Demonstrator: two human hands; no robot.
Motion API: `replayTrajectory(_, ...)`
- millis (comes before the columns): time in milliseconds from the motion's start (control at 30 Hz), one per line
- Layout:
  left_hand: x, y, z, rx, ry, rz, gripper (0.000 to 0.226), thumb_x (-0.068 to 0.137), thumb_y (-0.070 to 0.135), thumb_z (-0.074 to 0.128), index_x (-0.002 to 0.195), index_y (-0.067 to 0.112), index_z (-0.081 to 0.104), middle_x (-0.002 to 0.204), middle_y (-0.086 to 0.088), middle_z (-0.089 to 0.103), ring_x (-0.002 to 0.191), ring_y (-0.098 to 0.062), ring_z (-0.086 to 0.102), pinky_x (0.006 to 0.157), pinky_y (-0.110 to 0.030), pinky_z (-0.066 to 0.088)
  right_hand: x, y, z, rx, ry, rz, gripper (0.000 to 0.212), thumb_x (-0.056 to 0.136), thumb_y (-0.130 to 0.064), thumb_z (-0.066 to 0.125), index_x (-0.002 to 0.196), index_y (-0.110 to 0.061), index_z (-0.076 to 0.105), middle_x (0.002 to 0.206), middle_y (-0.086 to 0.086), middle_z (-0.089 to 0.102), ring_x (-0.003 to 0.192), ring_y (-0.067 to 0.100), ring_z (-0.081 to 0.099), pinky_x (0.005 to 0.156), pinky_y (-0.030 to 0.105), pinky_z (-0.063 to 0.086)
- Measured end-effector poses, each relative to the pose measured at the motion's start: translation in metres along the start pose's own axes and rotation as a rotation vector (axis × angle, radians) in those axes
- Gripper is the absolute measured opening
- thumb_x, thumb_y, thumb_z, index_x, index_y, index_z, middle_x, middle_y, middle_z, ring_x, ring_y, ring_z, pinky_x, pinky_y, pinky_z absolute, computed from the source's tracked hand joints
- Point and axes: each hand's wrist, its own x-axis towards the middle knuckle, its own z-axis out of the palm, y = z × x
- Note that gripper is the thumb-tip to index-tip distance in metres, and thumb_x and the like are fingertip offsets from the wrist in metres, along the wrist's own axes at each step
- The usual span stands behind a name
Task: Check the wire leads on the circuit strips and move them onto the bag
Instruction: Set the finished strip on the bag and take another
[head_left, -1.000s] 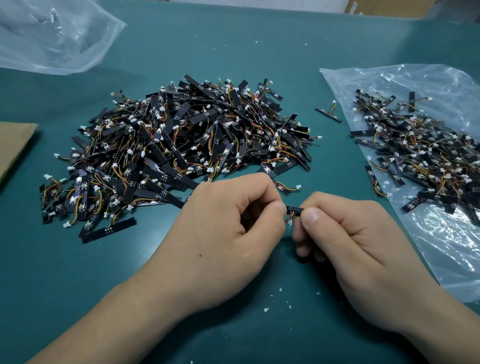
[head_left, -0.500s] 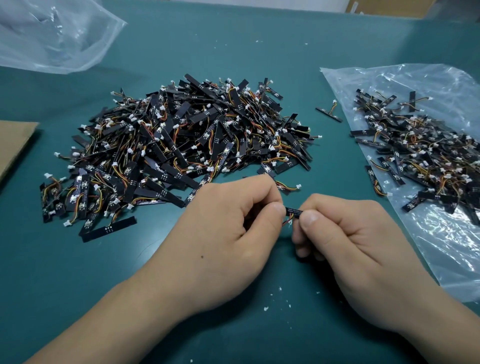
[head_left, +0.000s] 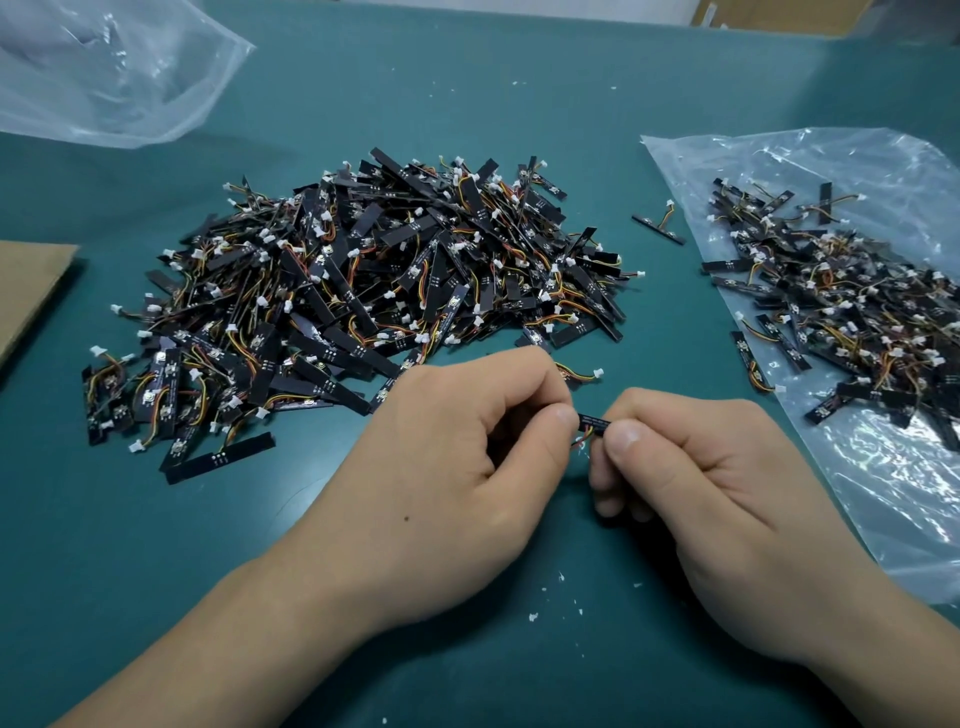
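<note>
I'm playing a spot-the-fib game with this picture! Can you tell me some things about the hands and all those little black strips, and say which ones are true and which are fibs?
1. Both hands hold one circuit strip between them. True.
2. The big pile of strips sits on the plastic bag. False: it lies on the green table; a smaller pile is on the bag.
3. The left hand is flat on the table. False: it is curled, pinching.
4. One strip lies alone between the two piles. True.
5. The right hand holds scissors. False: only the strip.
</note>
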Motion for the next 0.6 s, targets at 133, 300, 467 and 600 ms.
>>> replayTrajectory(133,-0.0001,0.0013,0.0001,0.033,0.001,0.016,0.021,0.094,0.024,0.056,0.073,0.021,0.056,0.059,-0.002,0.056,0.053,-0.018,0.050,0.049,-0.022,0.037,-0.0004,-0.0001,-0.0012,-0.005,-0.003,-0.007,0.034,0.097,-0.033,0.042,0.069,-0.024,0.060,0.067,-0.008,0.065,0.067,0.014,0.065,0.060,0.018,0.043)
replayTrajectory(300,-0.0006,0.0012,0.0004,0.045,-0.010,0.003,0.021,0.093,0.024,0.056,0.072,0.021,0.056,0.057,-0.001,0.055,0.052,-0.017,0.048,0.048,-0.021,0.035,-0.0005,0.0008,-0.0012,-0.026,-0.012,-0.005,0.035,0.097,-0.033,0.042,0.068,-0.024,0.060,0.067,-0.009,0.064,0.066,0.014,0.064,0.060,0.022,0.044)
replayTrajectory(467,-0.0006,0.0017,0.0001,0.041,-0.018,0.001,0.021,0.093,0.023,0.056,0.072,0.020,0.056,0.058,-0.002,0.056,0.052,-0.017,0.048,0.048,-0.021,0.035,-0.0009,0.0009,-0.0018,-0.040,-0.012,-0.013,0.035,0.097,-0.033,0.041,0.068,-0.025,0.059,0.067,-0.008,0.064,0.066,0.014,0.063,0.060,0.021,0.044)
replayTrajectory(600,-0.0010,0.0023,-0.0004,-0.017,-0.015,-0.002,0.021,0.093,0.022,0.057,0.072,0.020,0.056,0.058,-0.002,0.055,0.051,-0.017,0.047,0.047,-0.022,0.035,-0.0019,0.0014,-0.0020,0.018,-0.009,-0.008,0.035,0.097,-0.034,0.041,0.069,-0.023,0.058,0.066,-0.004,0.064,0.065,0.018,0.062,0.060,0.031,0.046)
